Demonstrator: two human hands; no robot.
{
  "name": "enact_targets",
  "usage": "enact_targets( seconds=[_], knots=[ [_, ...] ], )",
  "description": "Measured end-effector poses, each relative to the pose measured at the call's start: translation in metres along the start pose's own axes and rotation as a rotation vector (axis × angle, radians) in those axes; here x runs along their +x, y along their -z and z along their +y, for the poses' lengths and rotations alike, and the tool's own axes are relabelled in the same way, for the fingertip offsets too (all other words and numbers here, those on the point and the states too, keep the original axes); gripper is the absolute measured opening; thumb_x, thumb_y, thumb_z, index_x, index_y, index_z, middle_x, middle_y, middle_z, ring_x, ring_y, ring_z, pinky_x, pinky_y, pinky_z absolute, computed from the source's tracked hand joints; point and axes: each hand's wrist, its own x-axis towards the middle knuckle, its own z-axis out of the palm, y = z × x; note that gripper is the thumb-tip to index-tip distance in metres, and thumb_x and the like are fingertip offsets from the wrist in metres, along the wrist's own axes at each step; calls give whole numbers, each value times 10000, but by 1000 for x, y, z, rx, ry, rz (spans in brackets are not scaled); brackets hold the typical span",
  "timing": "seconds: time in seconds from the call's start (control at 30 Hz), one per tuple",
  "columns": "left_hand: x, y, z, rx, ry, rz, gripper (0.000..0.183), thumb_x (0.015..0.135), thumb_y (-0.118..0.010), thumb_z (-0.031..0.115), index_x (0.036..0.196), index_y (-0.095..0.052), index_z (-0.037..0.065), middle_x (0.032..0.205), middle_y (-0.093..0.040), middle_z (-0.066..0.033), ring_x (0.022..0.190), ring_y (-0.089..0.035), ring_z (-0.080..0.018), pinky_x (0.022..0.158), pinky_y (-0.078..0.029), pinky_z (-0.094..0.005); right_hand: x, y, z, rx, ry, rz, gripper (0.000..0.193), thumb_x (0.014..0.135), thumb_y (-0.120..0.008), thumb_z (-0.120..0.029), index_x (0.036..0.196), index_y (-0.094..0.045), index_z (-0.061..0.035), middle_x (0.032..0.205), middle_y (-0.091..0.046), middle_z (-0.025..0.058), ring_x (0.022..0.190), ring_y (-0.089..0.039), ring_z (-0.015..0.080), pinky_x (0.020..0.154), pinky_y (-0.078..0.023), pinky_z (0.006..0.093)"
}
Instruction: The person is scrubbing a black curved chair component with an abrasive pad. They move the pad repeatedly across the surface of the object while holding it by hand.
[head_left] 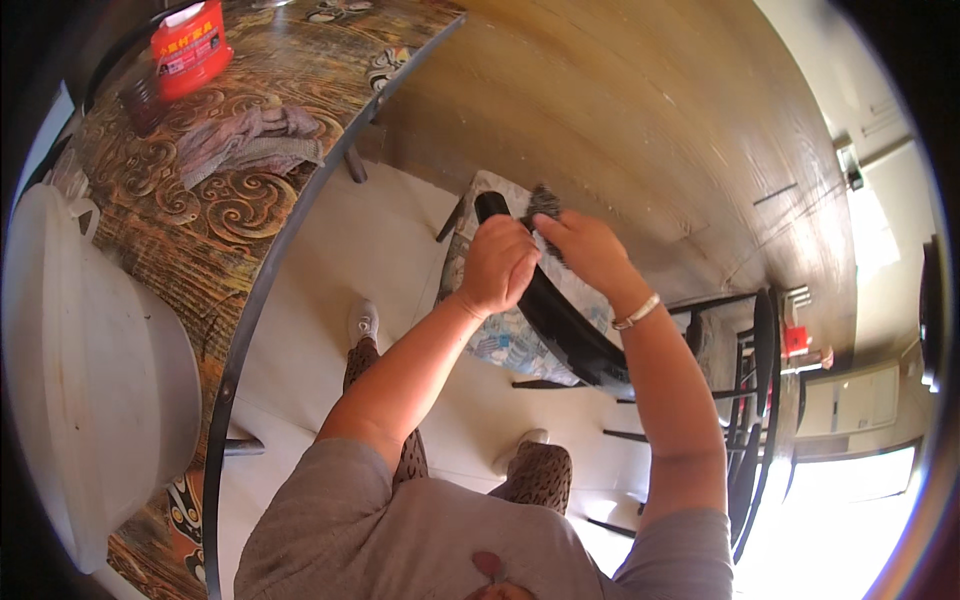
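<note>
In front of me stands a chair with a black curved backrest point(562, 322) and a patterned seat point(508, 343) in pale and blue tones. My left hand point(500, 264) is closed around the backrest near its far end. Just right of it, my right hand point(585, 248) pinches a dark grey, rough-looking scrubber point(543, 203) against the far side of the backrest. Part of the scrubber is hidden behind my fingers, so whether it is a pad or a bunched cloth is unclear.
To the left, a wood-patterned table point(225, 330) with a dark edge carries a red container point(190, 55), a crumpled cloth point(250, 142) and a large whitish plastic tub point(130, 390). Brown wood panelling point(640, 110) rises beyond the chair. More black chairs point(765, 345) stand at the right.
</note>
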Motion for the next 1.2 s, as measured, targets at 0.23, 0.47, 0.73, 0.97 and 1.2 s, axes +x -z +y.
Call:
enact_targets(
  seconds=[0.23, 0.47, 0.73, 0.97, 1.2],
  knots=[
    [-6, 0, 3, 35, 43, 10, 140, 804, -491, 154, 757, -590, 67, 834, -601, -98, 839, -533, -292, 806, -389, -419, 66, -18, -16, 72, 77, -61, 350, 805, -557, -348, 1044, -625, -101, 1036, -597, 173, 961, -563, 336, 822, -447, 414],
    [-11, -6, 5, 55, 79, 35, 138, 799, -513, 170, 796, -601, 64, 869, -608, -80, 846, -543, -281, 853, -384, -415, 60, -34, -35, -66, 233, 22, 366, 767, -617, -353, 1093, -639, -189, 1142, -554, 118, 1064, -526, 302, 835, -457, 382],
    [-9, -5, 2, 35, 70, 16, 99, 785, -520, 147, 768, -585, 74, 826, -598, -52, 823, -549, -251, 855, -390, -405, 96, -30, -33, -16, 118, -79, 370, 768, -607, -352, 1078, -640, -153, 1034, -606, 142, 986, -568, 318, 827, -461, 409],
    [-13, -2, -2, 35, 69, 47, 57, 720, -528, 107, 718, -582, 89, 781, -589, -51, 803, -552, -260, 792, -414, -396, 83, -24, -29, 253, 196, -105, 393, 786, -644, -289, 1104, -619, -59, 988, -643, 166, 887, -609, 274, 773, -462, 355],
    [-8, -3, -2, -33, 53, 46, 81, 712, -513, 115, 711, -587, 82, 781, -596, -58, 808, -563, -263, 797, -418, -399, 101, -31, -22, 208, 172, -60, 400, 803, -630, -305, 1112, -610, -50, 978, -644, 170, 879, -607, 280, 778, -461, 346]
  ],
)
